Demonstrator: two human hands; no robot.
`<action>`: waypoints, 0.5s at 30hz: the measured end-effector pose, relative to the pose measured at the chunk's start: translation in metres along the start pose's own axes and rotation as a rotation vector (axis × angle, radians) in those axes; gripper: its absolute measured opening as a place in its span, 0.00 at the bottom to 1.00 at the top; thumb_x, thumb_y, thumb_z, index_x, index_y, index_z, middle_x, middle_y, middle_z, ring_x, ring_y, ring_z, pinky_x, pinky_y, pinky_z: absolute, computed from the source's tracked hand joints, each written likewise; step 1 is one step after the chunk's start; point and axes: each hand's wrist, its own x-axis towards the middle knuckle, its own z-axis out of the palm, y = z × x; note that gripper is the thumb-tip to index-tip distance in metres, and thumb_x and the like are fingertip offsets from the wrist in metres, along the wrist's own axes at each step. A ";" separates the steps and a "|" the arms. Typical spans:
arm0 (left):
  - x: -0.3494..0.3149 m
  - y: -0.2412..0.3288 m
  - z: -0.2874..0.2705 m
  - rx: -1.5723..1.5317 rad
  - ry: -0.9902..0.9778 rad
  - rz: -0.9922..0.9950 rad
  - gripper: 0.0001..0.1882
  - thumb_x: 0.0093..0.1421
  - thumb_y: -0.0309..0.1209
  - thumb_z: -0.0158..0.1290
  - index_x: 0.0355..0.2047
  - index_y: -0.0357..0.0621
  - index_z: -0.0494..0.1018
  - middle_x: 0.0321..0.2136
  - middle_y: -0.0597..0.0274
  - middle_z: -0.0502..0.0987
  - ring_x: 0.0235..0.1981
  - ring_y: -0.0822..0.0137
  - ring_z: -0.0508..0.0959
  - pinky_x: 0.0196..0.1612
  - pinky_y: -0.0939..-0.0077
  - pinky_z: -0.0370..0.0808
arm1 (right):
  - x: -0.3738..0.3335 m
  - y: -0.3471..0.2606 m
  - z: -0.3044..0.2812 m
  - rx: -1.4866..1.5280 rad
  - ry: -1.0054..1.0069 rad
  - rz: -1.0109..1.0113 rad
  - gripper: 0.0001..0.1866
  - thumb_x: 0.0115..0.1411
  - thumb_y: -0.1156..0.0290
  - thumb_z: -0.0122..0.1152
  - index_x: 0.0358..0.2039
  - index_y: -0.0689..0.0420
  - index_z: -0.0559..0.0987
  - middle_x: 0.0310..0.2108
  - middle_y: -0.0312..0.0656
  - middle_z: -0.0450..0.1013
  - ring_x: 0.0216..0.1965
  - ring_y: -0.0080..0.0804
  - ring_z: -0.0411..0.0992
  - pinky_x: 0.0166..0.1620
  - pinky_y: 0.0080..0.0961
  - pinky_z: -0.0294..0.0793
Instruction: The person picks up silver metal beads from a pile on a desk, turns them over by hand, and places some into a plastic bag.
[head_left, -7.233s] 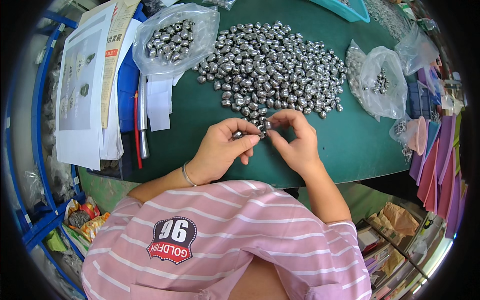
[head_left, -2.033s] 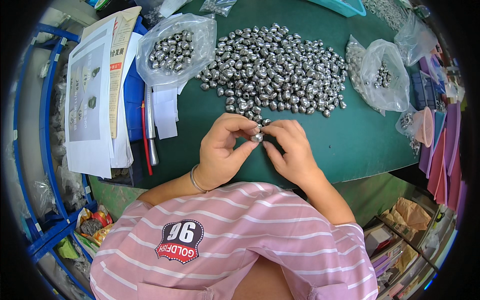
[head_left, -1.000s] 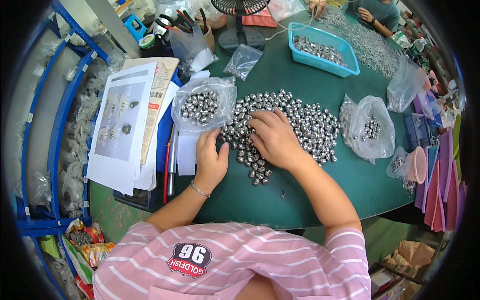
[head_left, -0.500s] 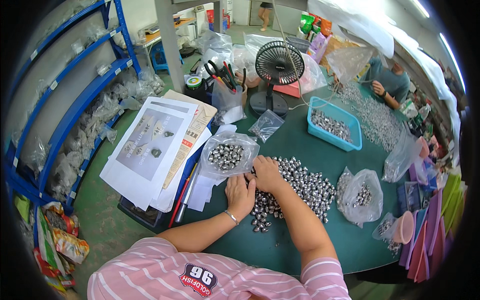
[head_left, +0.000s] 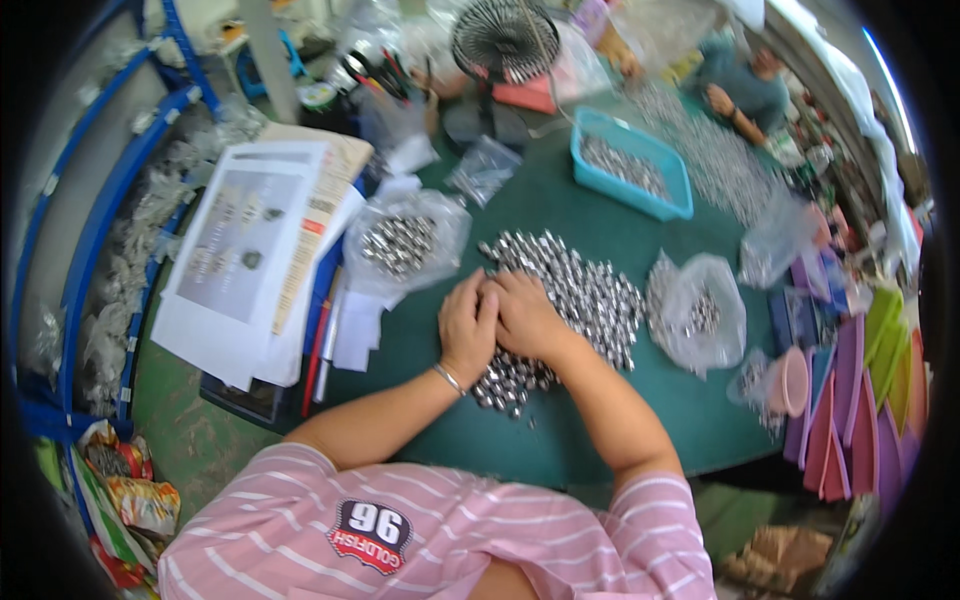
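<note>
My left hand (head_left: 466, 335) and my right hand (head_left: 527, 318) meet at the left edge of a pile of small shiny metal pieces (head_left: 590, 295) on the green table. Both hands are closed, fingers curled inward and touching each other. Whatever lies beneath or between them is hidden. A bracelet circles my left wrist. Just beyond my left hand lies an opened clear plastic bag (head_left: 452, 225) holding similar metal pieces. Right of the pile sits another clear bag (head_left: 725, 335) with some pieces inside.
A blue basket (head_left: 640, 202) of metal parts stands beyond the pile, near a black fan (head_left: 505, 45). Printed sheets (head_left: 240, 230) and pens lie at left. A person (head_left: 745, 85) sits across the table beside spread small parts. Colourful trays (head_left: 850, 400) crowd the right edge.
The whole view has shifted and blurred. My hands have drawn closer together; the right fingers, earlier beside the left bag's edge, now rest against my left hand, slightly away from that bag.
</note>
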 end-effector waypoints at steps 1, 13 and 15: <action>-0.002 0.001 -0.001 -0.048 -0.046 -0.002 0.23 0.64 0.41 0.44 0.51 0.35 0.69 0.47 0.47 0.74 0.47 0.47 0.72 0.52 0.59 0.65 | -0.005 -0.004 -0.005 0.006 0.008 -0.010 0.11 0.54 0.67 0.53 0.37 0.57 0.74 0.35 0.44 0.70 0.40 0.45 0.67 0.45 0.41 0.63; -0.015 0.024 0.007 -0.046 -0.351 0.358 0.24 0.63 0.43 0.45 0.51 0.36 0.69 0.49 0.50 0.73 0.50 0.52 0.71 0.53 0.60 0.62 | -0.082 -0.017 -0.023 -0.131 0.129 0.066 0.19 0.52 0.67 0.59 0.45 0.59 0.75 0.50 0.45 0.69 0.54 0.45 0.64 0.57 0.47 0.58; -0.016 0.022 -0.003 -0.073 -0.507 0.377 0.31 0.62 0.47 0.47 0.57 0.34 0.62 0.55 0.47 0.67 0.57 0.50 0.65 0.59 0.57 0.58 | -0.095 -0.023 -0.033 -0.113 0.097 0.092 0.20 0.53 0.66 0.59 0.46 0.58 0.74 0.53 0.46 0.67 0.57 0.45 0.62 0.59 0.48 0.56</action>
